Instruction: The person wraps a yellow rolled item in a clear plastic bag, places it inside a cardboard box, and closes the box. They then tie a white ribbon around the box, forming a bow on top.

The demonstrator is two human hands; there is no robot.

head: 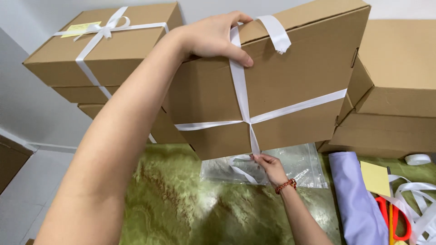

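Note:
A brown cardboard box is tilted up on its edge over the green marbled table. White ribbon crosses on its facing side. My left hand grips the box's top edge, thumb pressing the ribbon there. My right hand, with a red bead bracelet at the wrist, pinches the ribbon's lower end just under the box's bottom edge. A loose ribbon end flops over the top.
A stack of boxes, the top one tied with a white bow, stands at the back left. More plain boxes are at the right. A clear plastic bag, lilac roll, yellow notepad, red scissors, loose ribbon lie on the table.

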